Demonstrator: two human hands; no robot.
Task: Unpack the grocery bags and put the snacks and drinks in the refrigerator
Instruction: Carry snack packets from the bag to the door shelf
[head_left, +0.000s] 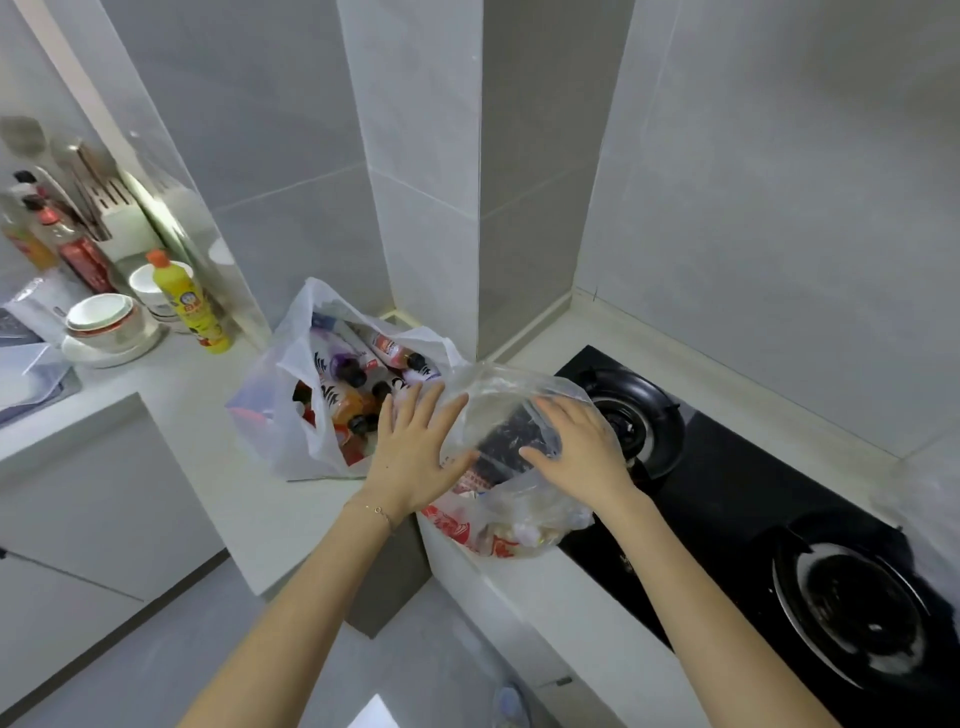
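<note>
Two plastic grocery bags stand in the corner of the white countertop (249, 499). The white bag (291, 421) on the left is open and holds several drink bottles (358, 374) with dark caps. The clear bag (498, 415) to its right holds snack packets, some red and white, and a dark packet. My left hand (415, 447) lies with straight fingers against the clear bag's left side. My right hand (576, 441) lies flat on the bag's right side. The refrigerator is out of view.
A black gas hob (779, 519) with two burners runs right of the clear bag. On the left counter stand a yellow detergent bottle (189, 301), stacked white bowls (104, 322), sauce bottles (72, 244) and a knife block (119, 208). Tiled walls close the corner.
</note>
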